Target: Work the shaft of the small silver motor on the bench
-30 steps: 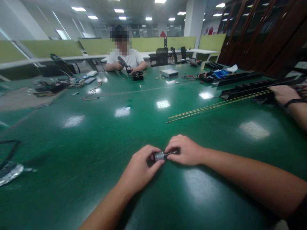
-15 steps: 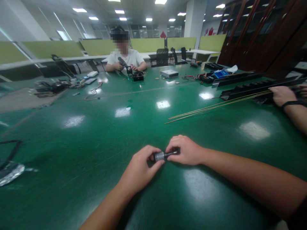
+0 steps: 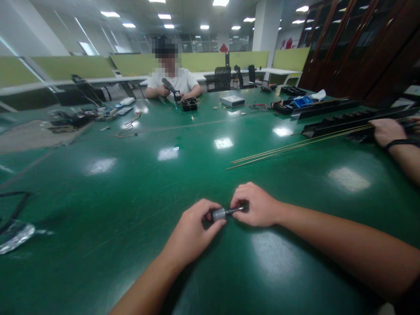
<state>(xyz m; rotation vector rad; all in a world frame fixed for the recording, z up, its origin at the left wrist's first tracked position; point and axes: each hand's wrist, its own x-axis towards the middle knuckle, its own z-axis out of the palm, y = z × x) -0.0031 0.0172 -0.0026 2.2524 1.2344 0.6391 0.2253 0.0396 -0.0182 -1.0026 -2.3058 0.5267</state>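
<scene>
Between thumb and fingers, my left hand (image 3: 197, 227) grips a small silver cylinder (image 3: 218, 214) that resembles a little motor, lying on its side just above or on the green table. A slim dark metal rod (image 3: 233, 211) stretches from the cylinder's right end. My right hand (image 3: 254, 205) pinches the far part of this rod. Whether the rod and cylinder are joined or only touching, I cannot tell. The ends of both things are partly covered by fingers.
Long thin brass-coloured rods (image 3: 278, 150) lie beyond my right hand, near another person's hand (image 3: 389, 131) and black rails (image 3: 328, 124). Across the green table (image 3: 131, 210), a person (image 3: 172, 83) works on a black device (image 3: 189, 104). A grey box (image 3: 232, 101) stands there.
My right hand has shifted slightly to the right, away from the cylinder, so more of the rod shows. My left hand stays in place, still holding the cylinder.
</scene>
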